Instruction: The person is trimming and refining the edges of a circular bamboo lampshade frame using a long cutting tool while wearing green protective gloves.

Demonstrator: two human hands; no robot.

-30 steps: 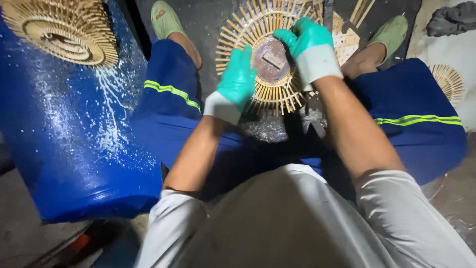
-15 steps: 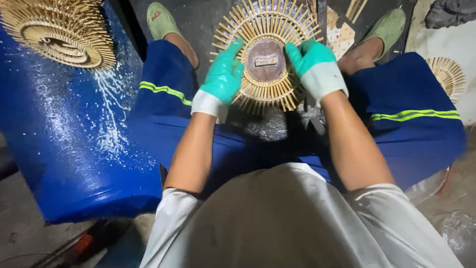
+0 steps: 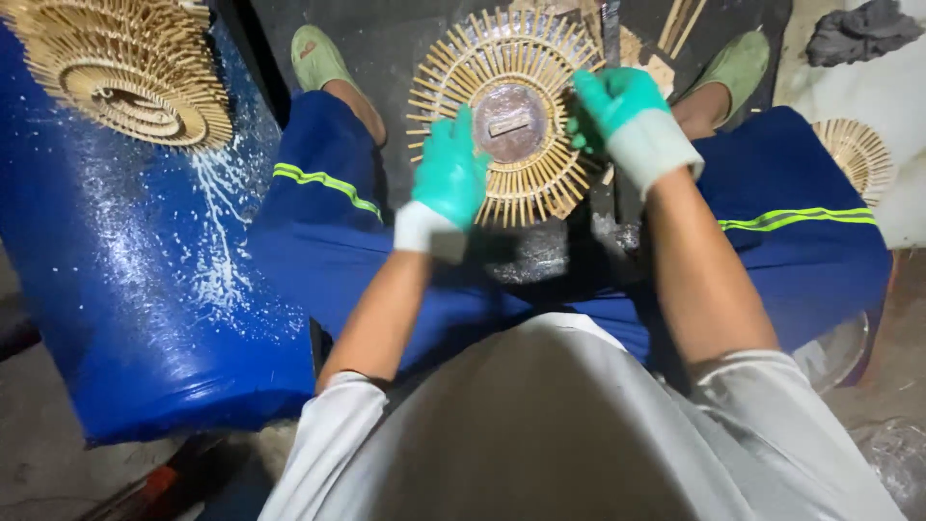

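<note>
Above a dark floor (image 3: 405, 39), the disc (image 3: 509, 121) was gripped between left hand (image 3: 449, 178) and right hand (image 3: 617, 101), both closed on its rim.

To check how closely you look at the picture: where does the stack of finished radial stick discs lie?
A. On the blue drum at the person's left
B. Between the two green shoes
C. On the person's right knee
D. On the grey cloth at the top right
A: the stack of stick discs rests on top of the blue drum, at the person's left.
</note>
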